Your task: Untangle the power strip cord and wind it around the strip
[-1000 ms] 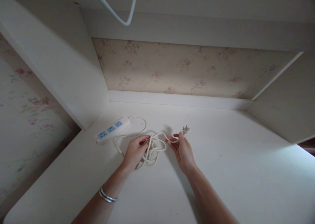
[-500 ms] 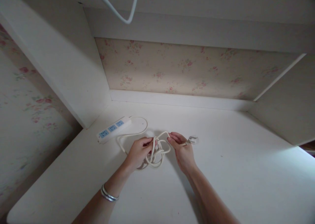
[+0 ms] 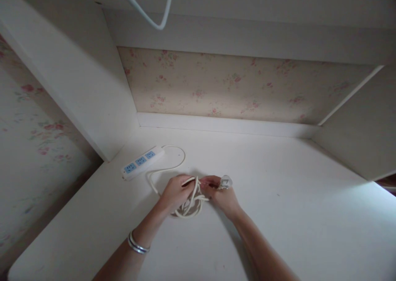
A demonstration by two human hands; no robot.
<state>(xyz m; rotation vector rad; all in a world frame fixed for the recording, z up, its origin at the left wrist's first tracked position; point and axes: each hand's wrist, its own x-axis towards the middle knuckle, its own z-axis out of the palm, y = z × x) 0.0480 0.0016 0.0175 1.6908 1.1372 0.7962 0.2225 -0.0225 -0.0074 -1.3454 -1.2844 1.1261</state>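
Observation:
A tangled cream power cord (image 3: 193,209) hangs in loose loops between my two hands, just over the white desktop. My left hand (image 3: 177,190) is closed on the cord's upper loops. Close beside it, my right hand (image 3: 221,192) pinches the cord near its end. The plug (image 3: 225,182), pale and partly see-through, sticks up over the back of my right hand. From the bundle the cord curves left to a white power strip (image 3: 144,162) with three blue socket panels, lying on the desk. My fingertips are partly hidden behind the loops.
The white desktop (image 3: 278,223) runs to a low back ledge (image 3: 229,125) under floral wallpaper. A white side panel (image 3: 77,66) rises at the left, another (image 3: 355,136) at the right. A bent white rod (image 3: 161,25) hangs down at the top.
My right hand has moved left and slightly down, close to my left hand, bringing the plug along. The loops between them have drawn together and hang lower. The power strip stays put.

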